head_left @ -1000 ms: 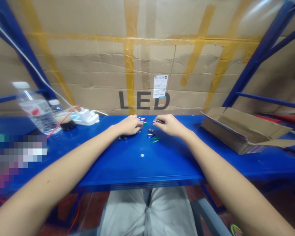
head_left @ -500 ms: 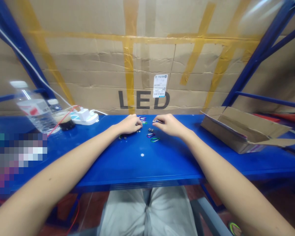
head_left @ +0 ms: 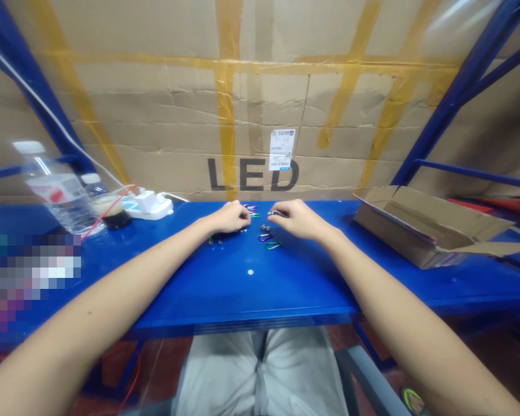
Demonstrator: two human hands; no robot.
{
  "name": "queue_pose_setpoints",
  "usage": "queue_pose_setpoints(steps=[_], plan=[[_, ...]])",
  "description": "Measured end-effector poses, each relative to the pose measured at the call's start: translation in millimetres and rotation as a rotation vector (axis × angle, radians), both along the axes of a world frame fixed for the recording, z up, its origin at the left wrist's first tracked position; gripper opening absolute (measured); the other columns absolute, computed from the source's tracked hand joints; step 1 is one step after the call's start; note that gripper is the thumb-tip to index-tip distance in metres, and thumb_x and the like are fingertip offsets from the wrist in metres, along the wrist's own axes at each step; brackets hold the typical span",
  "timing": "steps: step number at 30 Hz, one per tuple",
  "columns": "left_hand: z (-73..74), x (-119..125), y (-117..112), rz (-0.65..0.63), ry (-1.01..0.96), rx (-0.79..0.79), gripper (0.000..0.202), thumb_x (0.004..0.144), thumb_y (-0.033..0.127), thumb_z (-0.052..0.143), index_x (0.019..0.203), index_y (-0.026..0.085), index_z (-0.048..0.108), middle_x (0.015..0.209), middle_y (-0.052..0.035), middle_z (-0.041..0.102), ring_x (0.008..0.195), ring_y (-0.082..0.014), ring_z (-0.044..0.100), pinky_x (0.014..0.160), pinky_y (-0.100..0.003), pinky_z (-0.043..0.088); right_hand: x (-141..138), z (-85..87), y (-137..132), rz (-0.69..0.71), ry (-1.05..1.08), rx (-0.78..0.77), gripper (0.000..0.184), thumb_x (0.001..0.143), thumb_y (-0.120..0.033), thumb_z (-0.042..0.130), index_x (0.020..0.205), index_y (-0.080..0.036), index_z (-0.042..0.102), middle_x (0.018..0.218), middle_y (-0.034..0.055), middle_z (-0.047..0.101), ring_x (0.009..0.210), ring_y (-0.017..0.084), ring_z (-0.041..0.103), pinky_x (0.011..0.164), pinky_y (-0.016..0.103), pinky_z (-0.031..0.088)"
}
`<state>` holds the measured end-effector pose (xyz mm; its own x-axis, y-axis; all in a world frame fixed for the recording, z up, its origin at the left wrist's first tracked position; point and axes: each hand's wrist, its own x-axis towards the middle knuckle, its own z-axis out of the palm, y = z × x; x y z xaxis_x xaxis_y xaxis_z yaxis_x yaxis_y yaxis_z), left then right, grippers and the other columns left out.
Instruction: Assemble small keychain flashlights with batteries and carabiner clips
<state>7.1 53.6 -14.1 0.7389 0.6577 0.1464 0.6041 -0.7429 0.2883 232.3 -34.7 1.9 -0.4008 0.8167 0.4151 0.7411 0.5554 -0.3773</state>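
Observation:
Both my arms reach far forward over a blue shelf top (head_left: 251, 289). My left hand (head_left: 230, 218) rests curled on the surface, its fingertips pinched at a cluster of small coloured carabiner clips (head_left: 252, 211). My right hand (head_left: 295, 218) is also curled, pinching a small silvery clip (head_left: 274, 213) between thumb and fingers. Between the hands lie a purple clip (head_left: 265, 237), a green clip (head_left: 273, 245) and a small metal piece (head_left: 265, 228). More small clips (head_left: 214, 240) lie just under my left wrist.
An open cardboard box (head_left: 424, 228) sits at the right. At the left stand a plastic water bottle (head_left: 58, 188), a dark-filled bottle (head_left: 108, 205) and a white power strip (head_left: 149, 205) with cables. A taped cardboard wall marked LED closes the back. Blue rack struts flank both sides.
Almost nothing has moved; both hands stay at the clips with only slight finger shifts, and the view has tilted a little.

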Motion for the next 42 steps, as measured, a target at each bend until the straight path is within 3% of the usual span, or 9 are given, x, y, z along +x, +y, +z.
queue_pose_setpoints(steps=[7, 10, 16, 25, 42], plan=[[-3.0, -4.3, 6.3, -0.016, -0.002, -0.044, 0.020, 0.084, 0.022, 0.057, 0.091, 0.017, 0.074, 0.090, -0.0058, 0.073, 0.084, -0.0188, 0.064, 0.079, -0.028, 0.045, 0.8, -0.9, 1.1, -0.004, -0.004, -0.005, 0.027, 0.091, -0.037, 0.054, 0.085, -0.015, 0.070, 0.071, 0.0021, 0.063, 0.065, 0.014, 0.049, 0.064, 0.028, 0.032], [-1.9, -6.6, 5.7, 0.010, 0.020, 0.018, 0.022, 0.086, 0.020, 0.053, 0.096, 0.018, 0.073, 0.094, -0.0073, 0.070, 0.090, -0.0204, 0.063, 0.083, -0.030, 0.045, 0.9, -1.2, 1.2, 0.000, -0.002, -0.003, 0.027, 0.091, -0.036, 0.054, 0.085, -0.016, 0.070, 0.072, 0.0023, 0.064, 0.066, 0.015, 0.050, 0.063, 0.028, 0.032], [1.0, -8.4, 3.2, -0.011, 0.079, 0.045, 0.023, 0.088, 0.018, 0.050, 0.091, 0.019, 0.073, 0.090, -0.0075, 0.067, 0.090, -0.0218, 0.059, 0.081, -0.031, 0.043, 0.8, -1.0, 0.9, -0.003, -0.009, -0.010, 0.027, 0.091, -0.037, 0.054, 0.085, -0.016, 0.069, 0.070, 0.0015, 0.062, 0.065, 0.014, 0.050, 0.063, 0.028, 0.032], [-1.8, -4.5, 1.7, -0.041, 0.058, 0.087, 0.027, 0.093, 0.025, 0.048, 0.098, 0.020, 0.073, 0.094, -0.0087, 0.059, 0.093, -0.0218, 0.054, 0.085, -0.034, 0.041, -0.2, 0.0, -0.6, -0.004, -0.009, -0.020, 0.026, 0.090, -0.037, 0.055, 0.086, -0.015, 0.070, 0.069, 0.0012, 0.062, 0.065, 0.014, 0.050, 0.063, 0.028, 0.032], [2.6, -10.8, 3.9, -0.040, 0.100, 0.157, 0.027, 0.088, 0.020, 0.049, 0.094, 0.019, 0.075, 0.089, -0.0110, 0.063, 0.096, -0.0260, 0.051, 0.086, -0.038, 0.037, 0.5, -1.0, 0.0, 0.004, -0.016, -0.031, 0.026, 0.091, -0.037, 0.055, 0.086, -0.016, 0.070, 0.072, 0.0024, 0.065, 0.066, 0.015, 0.051, 0.063, 0.029, 0.033]])
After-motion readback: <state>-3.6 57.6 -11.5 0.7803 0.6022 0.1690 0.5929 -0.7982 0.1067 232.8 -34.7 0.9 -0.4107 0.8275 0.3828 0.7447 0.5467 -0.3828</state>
